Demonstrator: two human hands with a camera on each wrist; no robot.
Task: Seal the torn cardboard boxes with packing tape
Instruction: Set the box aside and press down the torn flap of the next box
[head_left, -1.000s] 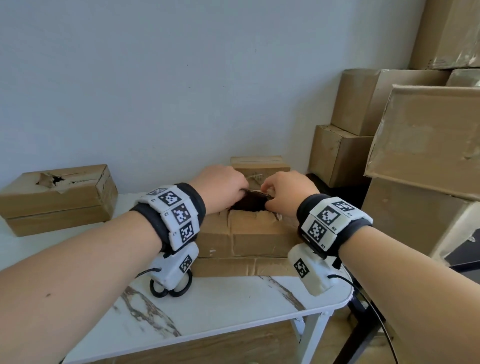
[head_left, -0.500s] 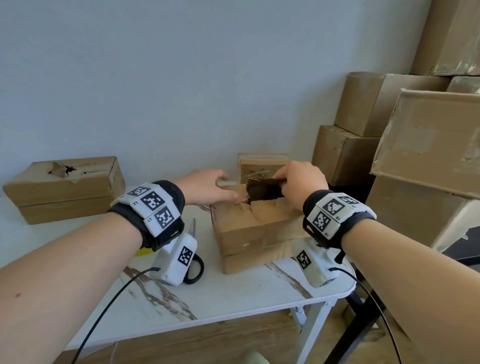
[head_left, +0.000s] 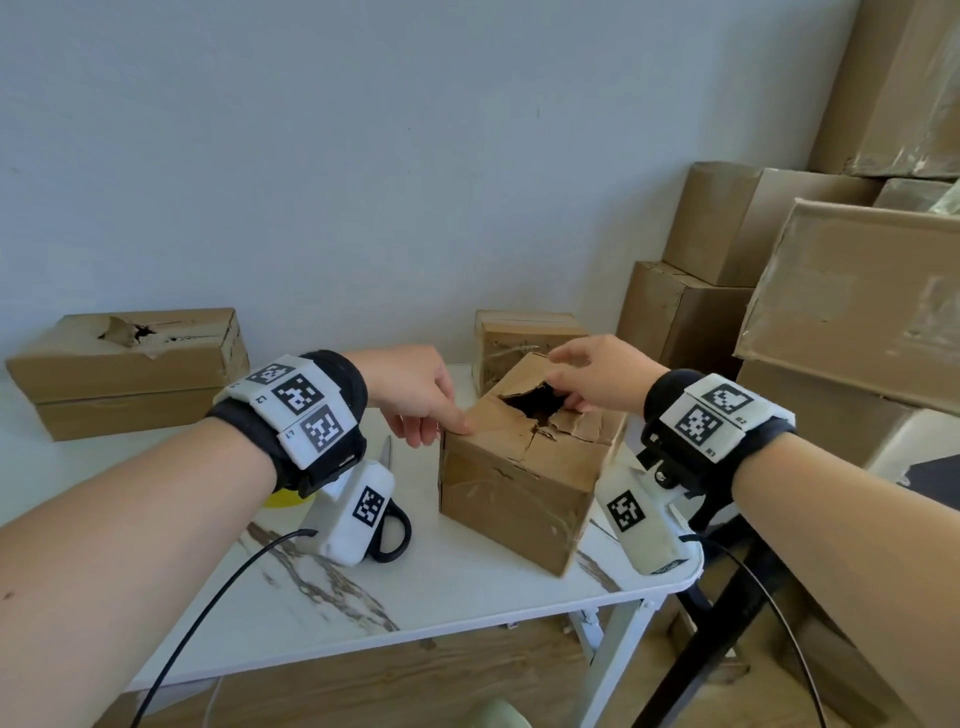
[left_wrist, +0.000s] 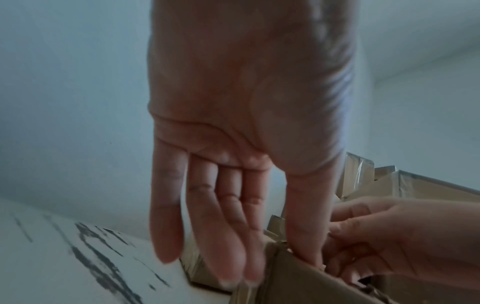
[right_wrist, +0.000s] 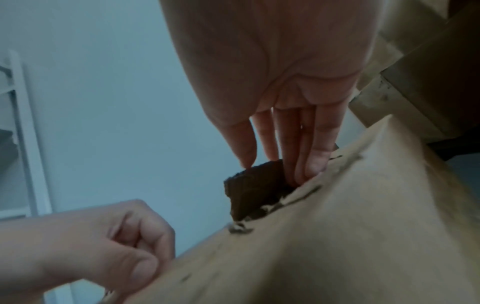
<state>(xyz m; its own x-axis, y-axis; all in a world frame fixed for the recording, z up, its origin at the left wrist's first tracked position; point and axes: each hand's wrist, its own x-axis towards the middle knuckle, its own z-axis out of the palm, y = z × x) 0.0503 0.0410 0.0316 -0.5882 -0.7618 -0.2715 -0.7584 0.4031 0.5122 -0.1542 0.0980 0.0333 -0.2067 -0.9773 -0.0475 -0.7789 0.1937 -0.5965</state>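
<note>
A torn cardboard box stands on the white marble-look table, one corner turned toward me, with a ragged dark hole in its top. My left hand is at the box's upper left edge: the thumb presses on the top and the straight fingers lie beside the side wall. My right hand hovers over the hole, fingers straight, their tips dipping in at the torn rim. Neither hand holds anything.
Another torn box sits at the table's back left, and a small box stands behind the middle one. Black-handled scissors and a half-hidden yellow object lie under my left wrist. Stacked cartons crowd the right.
The box has been turned so a corner faces me. My left hand left the hole for the box's left edge. My right hand stays at the hole.
</note>
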